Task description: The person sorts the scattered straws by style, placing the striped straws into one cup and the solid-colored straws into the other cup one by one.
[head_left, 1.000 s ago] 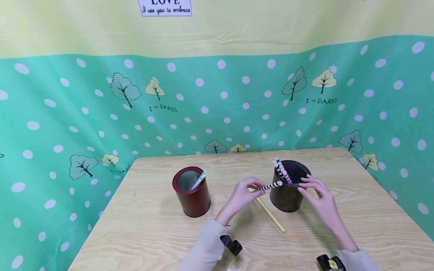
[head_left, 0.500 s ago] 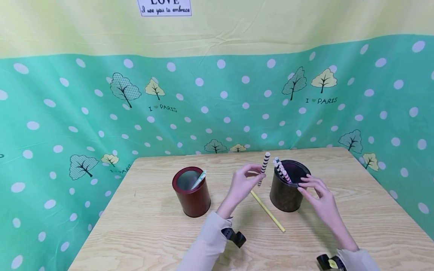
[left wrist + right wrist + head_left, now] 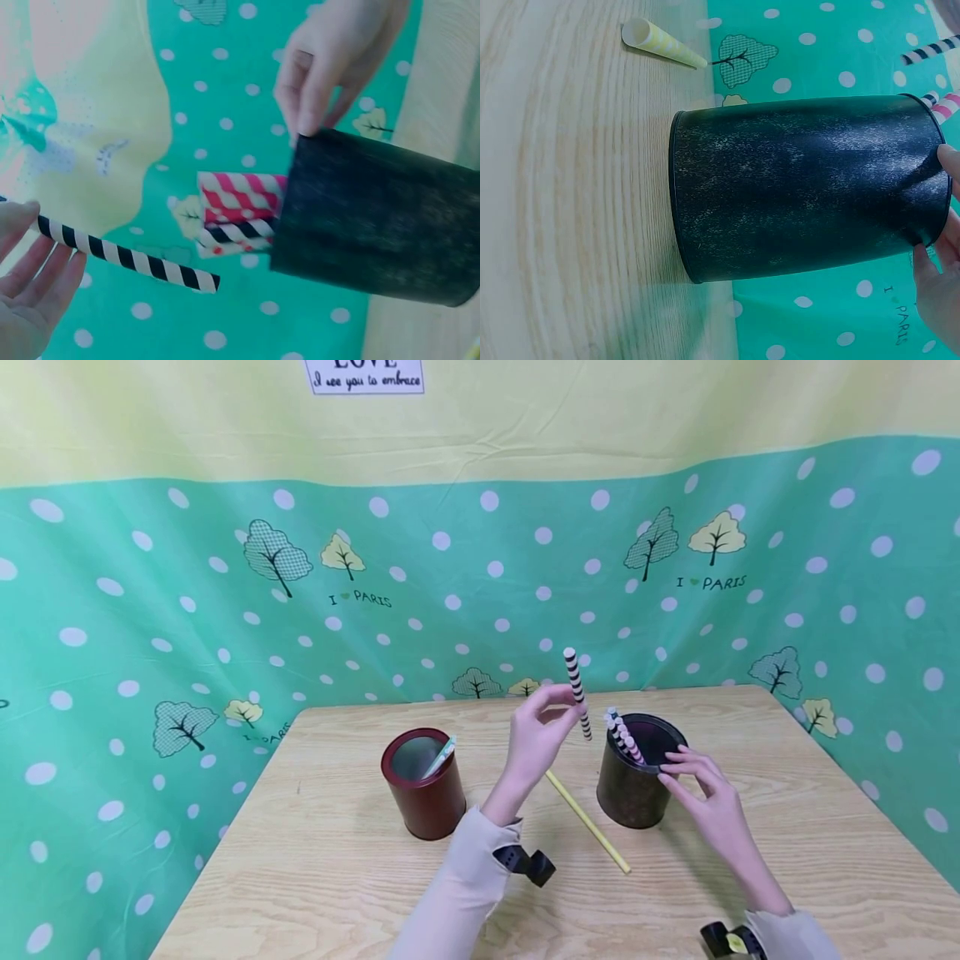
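Observation:
My left hand (image 3: 538, 735) pinches a black-and-white striped paper straw (image 3: 575, 681) between thumb and fingers. The straw stands nearly upright above the table, left of a dark cylindrical can (image 3: 632, 793). In the left wrist view its lower end points toward the can's mouth. Several striped paper straws (image 3: 624, 739), some pink and some black, lean inside the can against its left rim. My right hand (image 3: 708, 797) grips the can's rim on the near right side, thumb outside. Below my left hand a yellow paper straw (image 3: 588, 822) lies slantwise on the table.
A dark red can (image 3: 431, 806) stands to the left on the wooden table (image 3: 315, 860), with a pale green straw (image 3: 439, 758) leaning in it. A green and yellow printed cloth (image 3: 405, 568) hangs behind the table. Both wrists wear small black cameras.
My left hand has risen, and the black-and-white straw in it has swung from nearly level to nearly upright. The right hand has stayed at the can's rim.

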A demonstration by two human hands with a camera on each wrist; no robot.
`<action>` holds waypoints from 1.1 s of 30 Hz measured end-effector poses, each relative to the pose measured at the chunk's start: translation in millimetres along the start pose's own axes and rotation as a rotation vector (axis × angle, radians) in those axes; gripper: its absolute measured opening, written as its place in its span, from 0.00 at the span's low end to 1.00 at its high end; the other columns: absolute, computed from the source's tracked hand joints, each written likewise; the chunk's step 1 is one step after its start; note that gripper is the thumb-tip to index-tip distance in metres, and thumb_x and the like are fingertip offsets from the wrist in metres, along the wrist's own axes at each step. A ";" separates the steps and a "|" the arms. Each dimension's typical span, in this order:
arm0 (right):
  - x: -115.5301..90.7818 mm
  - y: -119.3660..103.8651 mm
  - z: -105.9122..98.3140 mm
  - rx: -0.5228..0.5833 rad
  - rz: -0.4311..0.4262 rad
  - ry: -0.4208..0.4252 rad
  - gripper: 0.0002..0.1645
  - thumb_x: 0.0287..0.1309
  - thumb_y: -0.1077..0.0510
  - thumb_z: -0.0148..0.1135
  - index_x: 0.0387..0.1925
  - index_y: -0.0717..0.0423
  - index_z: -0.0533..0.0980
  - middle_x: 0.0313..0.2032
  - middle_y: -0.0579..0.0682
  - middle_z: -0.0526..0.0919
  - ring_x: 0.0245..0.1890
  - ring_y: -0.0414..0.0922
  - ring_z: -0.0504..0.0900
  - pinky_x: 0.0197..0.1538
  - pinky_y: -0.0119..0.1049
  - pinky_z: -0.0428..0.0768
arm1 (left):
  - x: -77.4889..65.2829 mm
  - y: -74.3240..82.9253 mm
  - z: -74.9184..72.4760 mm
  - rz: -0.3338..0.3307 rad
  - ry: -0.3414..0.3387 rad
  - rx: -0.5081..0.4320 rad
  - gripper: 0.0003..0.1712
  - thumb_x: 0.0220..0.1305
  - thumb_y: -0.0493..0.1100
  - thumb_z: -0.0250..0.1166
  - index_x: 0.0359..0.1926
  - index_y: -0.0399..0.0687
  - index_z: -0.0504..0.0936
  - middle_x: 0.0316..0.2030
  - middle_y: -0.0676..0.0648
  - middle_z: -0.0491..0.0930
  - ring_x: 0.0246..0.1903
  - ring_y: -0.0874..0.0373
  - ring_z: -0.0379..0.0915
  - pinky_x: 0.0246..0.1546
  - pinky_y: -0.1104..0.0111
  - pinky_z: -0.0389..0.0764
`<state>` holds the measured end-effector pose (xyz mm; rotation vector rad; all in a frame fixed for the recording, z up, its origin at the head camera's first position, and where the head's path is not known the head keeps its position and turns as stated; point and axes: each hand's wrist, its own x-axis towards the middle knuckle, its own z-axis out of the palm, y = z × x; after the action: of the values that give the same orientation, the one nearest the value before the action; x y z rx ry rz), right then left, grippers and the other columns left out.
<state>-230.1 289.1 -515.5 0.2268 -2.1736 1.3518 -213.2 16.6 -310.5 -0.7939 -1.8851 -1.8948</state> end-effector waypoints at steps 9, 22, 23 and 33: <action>0.5 2.0 -0.4 0.000 0.007 -0.004 0.12 0.49 0.58 0.63 0.38 0.46 0.79 0.49 0.38 0.73 0.59 0.39 0.61 0.59 0.23 0.57 | 3.7 -3.6 10.8 0.082 0.112 -0.093 0.11 0.50 0.30 0.63 0.37 0.30 0.76 0.34 0.35 0.77 0.36 0.50 0.75 0.39 0.65 0.77; 1.5 -3.7 -0.2 0.004 -0.003 -0.002 0.11 0.49 0.59 0.63 0.38 0.48 0.79 0.49 0.43 0.74 0.59 0.40 0.62 0.59 0.22 0.58 | 2.5 12.9 30.9 0.111 0.075 -0.128 0.09 0.50 0.25 0.60 0.35 0.25 0.73 0.33 0.30 0.75 0.35 0.42 0.74 0.39 0.66 0.78; 1.5 -3.2 -0.1 0.001 -0.003 -0.003 0.11 0.49 0.59 0.63 0.38 0.48 0.79 0.49 0.43 0.74 0.59 0.40 0.62 0.59 0.22 0.58 | 1.8 14.4 31.9 0.113 0.074 -0.127 0.09 0.50 0.24 0.60 0.35 0.24 0.73 0.33 0.30 0.75 0.35 0.42 0.74 0.38 0.66 0.78; 0.6 -12.1 -2.3 0.060 -0.042 -0.026 0.11 0.51 0.59 0.62 0.39 0.52 0.79 0.50 0.47 0.74 0.59 0.41 0.62 0.60 0.25 0.57 | -0.4 -1.3 41.8 0.067 0.020 -0.126 0.11 0.51 0.25 0.60 0.37 0.23 0.74 0.35 0.30 0.75 0.37 0.41 0.74 0.40 0.68 0.77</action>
<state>-224.7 285.4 -505.1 0.3132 -2.1398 1.3987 -207.7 58.0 -313.5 -0.8618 -1.7190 -1.9884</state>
